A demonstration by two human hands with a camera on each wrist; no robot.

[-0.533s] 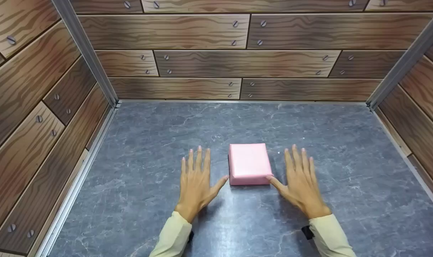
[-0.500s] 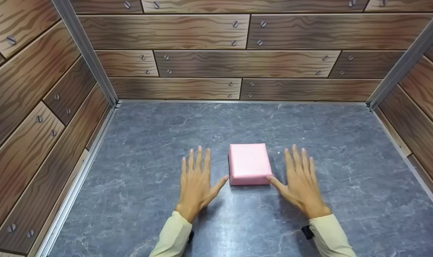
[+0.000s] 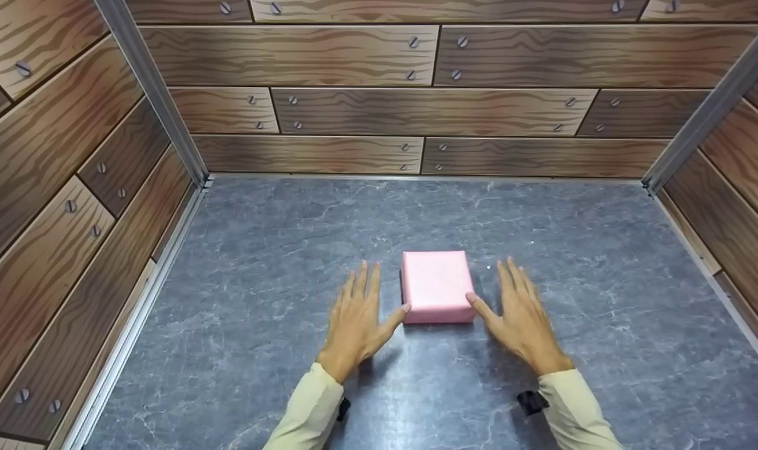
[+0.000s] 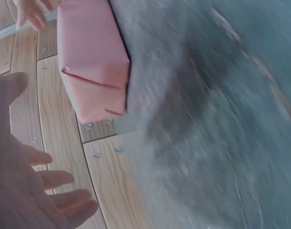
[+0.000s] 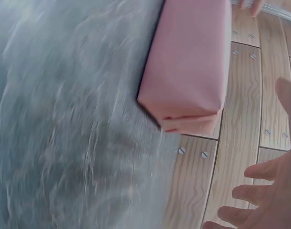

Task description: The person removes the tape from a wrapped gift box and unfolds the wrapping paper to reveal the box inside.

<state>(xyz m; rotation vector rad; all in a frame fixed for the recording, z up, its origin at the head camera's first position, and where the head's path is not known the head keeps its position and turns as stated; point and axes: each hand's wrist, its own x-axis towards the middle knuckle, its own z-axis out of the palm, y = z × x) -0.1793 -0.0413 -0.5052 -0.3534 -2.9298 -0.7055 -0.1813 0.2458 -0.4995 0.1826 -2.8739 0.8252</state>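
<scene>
A pink paper-wrapped box (image 3: 437, 281) rests on the grey marbled surface, between two hands. On its left is my left hand (image 3: 355, 319), fingers extended forward, its thumb tip by the box's near left corner in the head view. My right hand (image 3: 521, 319) is on the other side, thumb pointing at the near right corner. In the left wrist view the box (image 4: 94, 52) stands apart from the spread fingers. Folded paper shows on the end of the box (image 5: 190, 71) in the right wrist view, with a gap to the right hand (image 5: 274, 186). Neither hand grips anything.
The grey marbled tabletop (image 3: 279, 225) is bounded by wood-plank-patterned walls, with a back wall (image 3: 354, 56), a left wall (image 3: 54, 250) and a right wall (image 3: 729, 219). Metal rails run along the corners. A dark band (image 3: 533, 402) sits at the right wrist.
My left hand has moved right, closer to the box. The right hand has shifted slightly inward, its thumb a little farther forward. The box looks unmoved.
</scene>
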